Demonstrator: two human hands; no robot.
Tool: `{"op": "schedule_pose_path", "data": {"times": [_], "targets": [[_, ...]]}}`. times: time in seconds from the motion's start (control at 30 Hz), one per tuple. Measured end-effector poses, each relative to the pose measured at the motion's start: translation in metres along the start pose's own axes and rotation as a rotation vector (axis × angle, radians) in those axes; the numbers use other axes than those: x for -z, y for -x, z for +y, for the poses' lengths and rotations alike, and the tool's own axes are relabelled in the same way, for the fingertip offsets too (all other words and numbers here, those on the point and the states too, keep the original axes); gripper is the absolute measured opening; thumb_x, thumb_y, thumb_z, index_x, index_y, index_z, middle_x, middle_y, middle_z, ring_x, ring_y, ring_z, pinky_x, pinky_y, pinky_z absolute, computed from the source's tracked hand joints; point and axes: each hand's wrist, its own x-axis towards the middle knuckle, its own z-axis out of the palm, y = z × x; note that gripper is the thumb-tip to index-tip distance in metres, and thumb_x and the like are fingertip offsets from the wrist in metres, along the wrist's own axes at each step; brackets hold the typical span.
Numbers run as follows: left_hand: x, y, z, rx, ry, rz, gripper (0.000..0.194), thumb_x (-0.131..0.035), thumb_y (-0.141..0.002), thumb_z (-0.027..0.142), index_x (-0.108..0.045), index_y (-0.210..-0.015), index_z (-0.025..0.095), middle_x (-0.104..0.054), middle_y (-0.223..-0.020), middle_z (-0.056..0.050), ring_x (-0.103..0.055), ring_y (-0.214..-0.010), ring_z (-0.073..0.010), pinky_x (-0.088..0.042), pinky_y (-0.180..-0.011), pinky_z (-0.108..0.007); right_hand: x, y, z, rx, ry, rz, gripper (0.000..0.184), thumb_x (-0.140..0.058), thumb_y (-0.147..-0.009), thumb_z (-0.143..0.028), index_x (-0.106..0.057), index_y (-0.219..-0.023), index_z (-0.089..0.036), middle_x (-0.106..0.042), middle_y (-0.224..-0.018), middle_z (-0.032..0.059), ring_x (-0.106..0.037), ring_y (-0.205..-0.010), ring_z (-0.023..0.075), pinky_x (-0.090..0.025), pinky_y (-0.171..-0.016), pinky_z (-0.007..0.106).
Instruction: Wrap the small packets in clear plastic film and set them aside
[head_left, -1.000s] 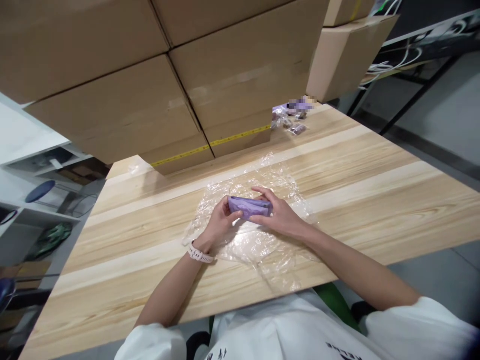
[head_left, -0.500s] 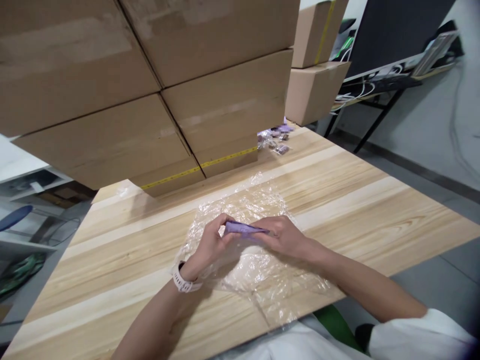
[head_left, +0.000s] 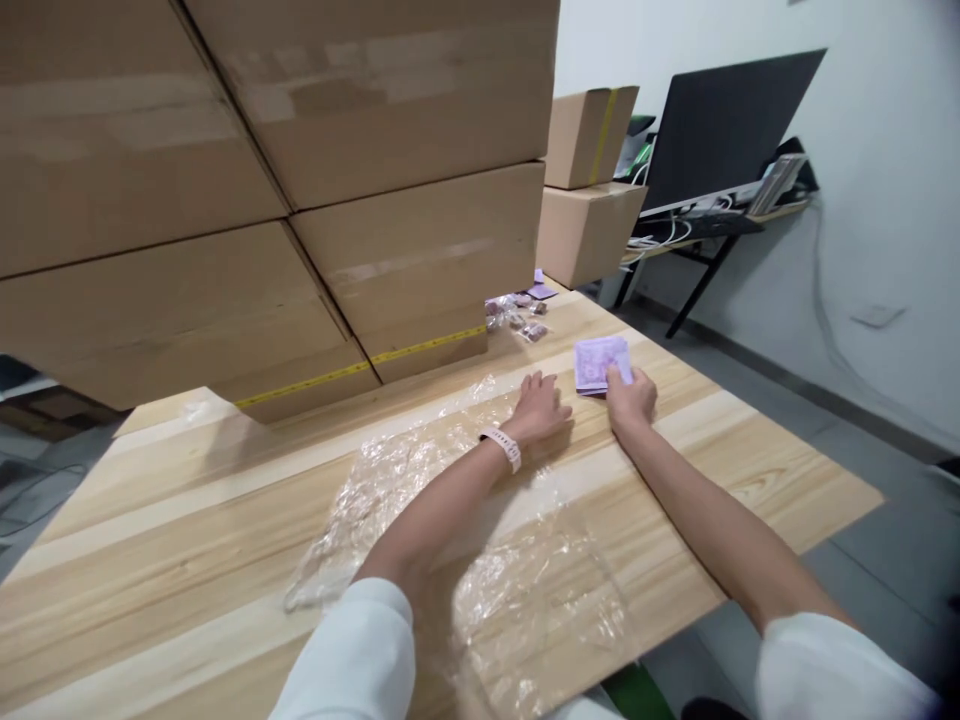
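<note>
Boxes [head_left: 420, 240] wall off the table's [head_left: 720, 450] far left. Clear plastic [head_left: 397, 480] spreads under my left forearm; my left hand [head_left: 536, 412] is open, fingers spread. My right hand [head_left: 632, 398] pinches the purple packet [head_left: 598, 361] beyond the plastic.

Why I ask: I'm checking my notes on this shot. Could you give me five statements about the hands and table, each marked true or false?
1. The right hand holds a purple stack. True.
2. Both hands grip that stack. False: the left hand is spread out, apart from it.
3. Clear plastic film lies on the wooden table. True.
4. A wristband sits on the right wrist. False: the pale wristband is on the left one.
5. The monitor shows a dark screen. True.
</note>
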Motion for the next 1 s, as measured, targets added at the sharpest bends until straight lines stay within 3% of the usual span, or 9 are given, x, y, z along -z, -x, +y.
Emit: {"op": "schedule_pose_path", "data": {"times": [0.13,0.3,0.4,0.5,0.6,0.77,0.9,1.0], "targets": [[-0.018,-0.032,-0.008,0.054,-0.017,0.100,0.064,-0.062,-0.085,0.031,-0.049,-0.142,0.004,-0.028,-0.165,-0.024,-0.012,-0.158,-0.0366,-0.013,-0.128,-0.048,-0.024,-0.030,-0.006,-0.041,0.193,0.102,0.040,-0.061,-0.086,-0.031,-0.063,-0.124,-0.017,-0.071,-0.113,0.0177,-0.065,-0.105,0.0322,-0.046,-0.096,0.048],[-0.019,-0.043,-0.020,0.060,0.033,0.264,0.052,-0.062,-0.086,0.026,-0.057,-0.135,0.008,-0.041,-0.159,-0.020,-0.027,-0.154,-0.0324,-0.016,-0.128,-0.043,-0.073,-0.048,-0.019,-0.007,0.309,0.086,0.053,-0.056,-0.090,-0.034,-0.053,-0.141,-0.018,-0.064,-0.131,0.0202,-0.057,-0.123,0.0336,-0.036,-0.108,0.052],[-0.022,-0.042,-0.022,0.103,0.103,0.381,0.045,-0.054,-0.088,0.016,-0.058,-0.133,0.013,-0.056,-0.145,-0.016,-0.044,-0.143,-0.0277,-0.030,-0.122,-0.043,-0.100,-0.051,-0.022,0.128,0.388,-0.023,0.080,-0.068,-0.082,-0.053,-0.043,-0.152,-0.025,-0.039,-0.159,0.0202,-0.039,-0.143,0.0384,-0.028,-0.114,0.055],[-0.025,-0.043,-0.022,0.152,0.221,0.495,0.042,-0.051,-0.088,0.012,-0.060,-0.128,0.016,-0.064,-0.133,-0.014,-0.055,-0.129,-0.0263,-0.040,-0.113,-0.043,-0.121,-0.053,-0.020,0.350,0.522,-0.223,0.098,-0.068,-0.077,-0.069,-0.032,-0.159,-0.028,-0.013,-0.170,0.0189,-0.016,-0.153,0.0434,-0.019,-0.117,0.062],[-0.027,-0.047,-0.023,0.184,0.445,0.623,0.039,-0.053,-0.083,0.006,-0.062,-0.119,0.017,-0.067,-0.126,-0.012,-0.059,-0.121,-0.0241,-0.042,-0.110,-0.042,-0.140,-0.060,-0.021,0.434,0.584,-0.339,0.095,-0.062,-0.081,-0.070,-0.028,-0.161,-0.030,-0.009,-0.170,0.0180,-0.009,-0.154,0.0452,-0.015,-0.115,0.067],[-0.031,-0.057,-0.030,0.252,0.782,0.857,0.027,-0.049,-0.087,0.005,-0.062,-0.107,0.018,-0.068,-0.110,-0.007,-0.064,-0.104,-0.0161,-0.049,-0.100,-0.034,-0.186,-0.078,-0.040,0.437,0.612,-0.366,0.098,-0.063,-0.081,-0.069,-0.025,-0.161,-0.028,-0.008,-0.170,0.0197,-0.013,-0.152,0.0461,-0.019,-0.113,0.069],[-0.034,-0.060,-0.034,0.280,0.865,0.923,0.020,-0.050,-0.090,0.010,-0.061,-0.105,0.018,-0.067,-0.105,-0.006,-0.064,-0.096,-0.0146,-0.051,-0.093,-0.032,-0.226,-0.085,-0.057,0.443,0.592,-0.351,0.100,-0.067,-0.079,-0.066,-0.027,-0.160,-0.024,-0.008,-0.169,0.0229,-0.013,-0.152,0.0460,-0.019,-0.114,0.067],[-0.035,-0.059,-0.034,0.287,0.904,0.944,0.020,-0.051,-0.090,0.010,-0.062,-0.104,0.018,-0.068,-0.105,-0.006,-0.064,-0.095,-0.0150,-0.052,-0.091,-0.032,-0.252,-0.086,-0.064,0.474,0.557,-0.304,0.086,-0.067,-0.081,-0.054,-0.039,-0.154,-0.018,-0.015,-0.168,0.0247,-0.014,-0.152,0.0457,-0.020,-0.115,0.066]]}}
